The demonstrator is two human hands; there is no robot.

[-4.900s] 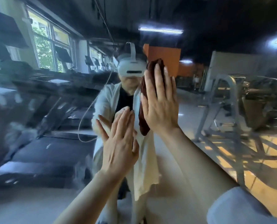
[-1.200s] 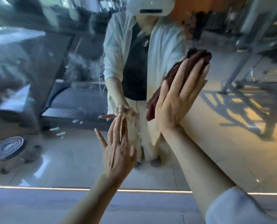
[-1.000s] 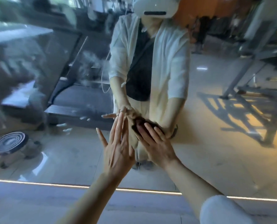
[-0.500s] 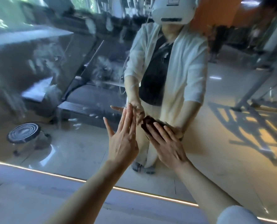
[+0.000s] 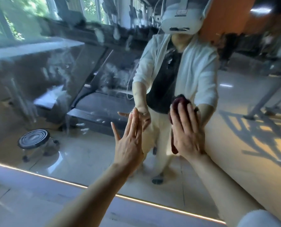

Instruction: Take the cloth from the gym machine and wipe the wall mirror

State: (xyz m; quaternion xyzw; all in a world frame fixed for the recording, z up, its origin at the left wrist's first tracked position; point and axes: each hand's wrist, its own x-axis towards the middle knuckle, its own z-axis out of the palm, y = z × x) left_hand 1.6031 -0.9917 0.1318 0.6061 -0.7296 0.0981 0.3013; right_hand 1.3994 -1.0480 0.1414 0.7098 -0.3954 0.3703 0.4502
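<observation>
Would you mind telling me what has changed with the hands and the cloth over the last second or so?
The right hand swept the dark red cloth down and leftward across the mirror, then back up a little to the right. It keeps pressing the cloth flat under straight fingers. The left hand stayed flat on the glass in about the same spot.

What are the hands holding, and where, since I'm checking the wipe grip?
The right hand presses the dark red cloth flat against the mirror with straight fingers over its middle. The left hand holds nothing.
</observation>
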